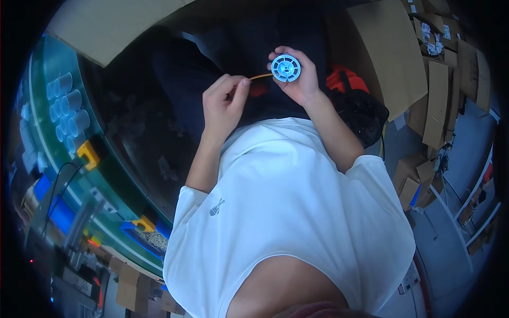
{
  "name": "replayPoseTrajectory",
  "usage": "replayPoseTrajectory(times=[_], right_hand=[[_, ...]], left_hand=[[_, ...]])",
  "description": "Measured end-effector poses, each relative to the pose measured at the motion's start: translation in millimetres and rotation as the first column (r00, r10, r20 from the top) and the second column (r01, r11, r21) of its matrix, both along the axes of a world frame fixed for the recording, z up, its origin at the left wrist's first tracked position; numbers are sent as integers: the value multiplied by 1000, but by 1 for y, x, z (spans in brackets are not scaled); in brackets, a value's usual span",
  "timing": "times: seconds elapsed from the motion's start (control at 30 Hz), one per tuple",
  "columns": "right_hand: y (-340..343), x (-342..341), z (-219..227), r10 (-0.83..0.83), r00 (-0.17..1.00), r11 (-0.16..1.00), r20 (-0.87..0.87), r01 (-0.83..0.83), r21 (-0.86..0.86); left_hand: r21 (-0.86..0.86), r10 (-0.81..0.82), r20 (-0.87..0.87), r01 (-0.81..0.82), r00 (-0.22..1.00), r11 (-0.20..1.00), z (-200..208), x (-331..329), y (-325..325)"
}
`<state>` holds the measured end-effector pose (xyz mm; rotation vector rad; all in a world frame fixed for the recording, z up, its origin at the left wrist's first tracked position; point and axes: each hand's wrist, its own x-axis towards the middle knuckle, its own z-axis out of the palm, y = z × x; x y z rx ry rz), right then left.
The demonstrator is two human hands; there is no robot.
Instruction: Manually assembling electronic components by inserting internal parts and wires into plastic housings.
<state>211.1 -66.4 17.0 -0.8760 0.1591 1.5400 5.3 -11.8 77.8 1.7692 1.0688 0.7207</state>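
Grasps blue spoked disc [286,68] in right hand [304,87], upper centre of frame; pinches yellow cord [261,76] in left hand [225,98], slanting slightly up rightward towards disc's left edge.

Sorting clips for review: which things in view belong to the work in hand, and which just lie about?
In hand:
- blue spoked wheel, in the right hand
- yellow-orange strand, pinched by the left hand

Seemingly just lying about:
- pale cylinders
- yellow bracket
- cardboard
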Motion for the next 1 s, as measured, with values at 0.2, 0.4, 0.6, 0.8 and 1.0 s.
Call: replayPoseTrajectory(times=[0.2,0.4,0.6,0.8,1.0], right_hand=[[-3,-7,-5,-1,1000,1000,-9,1,-24],[2,-11,6,-16,998,998,-59,19,52],[4,-12,4,-10,808,994,589,-56,94],[-1,0,0,61,203,887,977,-460,40],[-3,-10,1,34,744,927,668,-273,257]], left_hand=[[168,-37,29,31,999,985,1,11,-7],[302,-6,-28,14,1000,953,0,15,-2],[249,80,26,-84,996,965,1,9,4],[237,88,10,-87,996,968,-4,5,7],[229,73,30,-78,997,970,-4,5,5]])
